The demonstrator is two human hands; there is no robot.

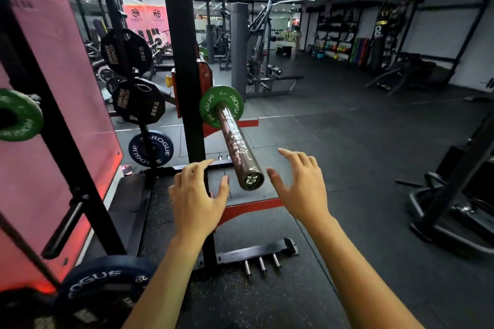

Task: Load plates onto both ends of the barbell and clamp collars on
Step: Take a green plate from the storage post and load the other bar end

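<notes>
The barbell sleeve (pixel 235 141) points toward me from the rack, its end cap at centre frame. A small green Rogue plate (pixel 221 107) sits pushed to the inner end of the sleeve. My left hand (pixel 196 192) hovers just left of the sleeve's end, fingers spread and holding nothing. On the other side, my right hand (pixel 299 184) is held out with straight fingers, also apart from the bar. No collar shows on the sleeve.
The black rack upright (pixel 181 61) stands left of the bar. Behind it a plate tree holds black plates (pixel 137 104) and a blue Rogue plate (pixel 151 148). Another blue plate (pixel 107 280) sits low at front left, a green plate (pixel 18 115) at far left. Rubber floor spreads right.
</notes>
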